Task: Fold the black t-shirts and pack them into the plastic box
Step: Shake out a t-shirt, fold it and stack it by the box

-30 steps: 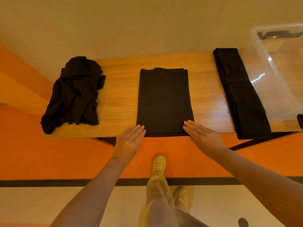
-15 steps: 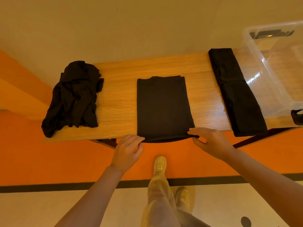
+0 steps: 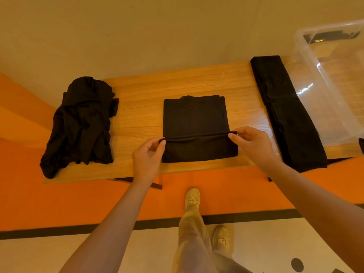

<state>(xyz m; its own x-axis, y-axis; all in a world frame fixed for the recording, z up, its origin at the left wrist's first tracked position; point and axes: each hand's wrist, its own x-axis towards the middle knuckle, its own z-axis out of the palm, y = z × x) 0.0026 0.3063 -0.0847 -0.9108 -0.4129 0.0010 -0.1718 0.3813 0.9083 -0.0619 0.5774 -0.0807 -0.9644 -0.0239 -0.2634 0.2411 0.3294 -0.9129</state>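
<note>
Left hand (image 3: pixel 146 154) and right hand (image 3: pixel 254 146) each pinch a corner of the half-folded black t-shirt's (image 3: pixel 195 119) near hem, mid wooden surface (image 3: pixel 141 107); advisable to carry both corners level to the collar, well short of the clear plastic box (image 3: pixel 332 79).

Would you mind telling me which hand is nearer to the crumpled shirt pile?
Left. The left hand pinches the near-left corner of the middle shirt, just right of the pile; the right hand pinches the opposite corner, farther away.
</note>
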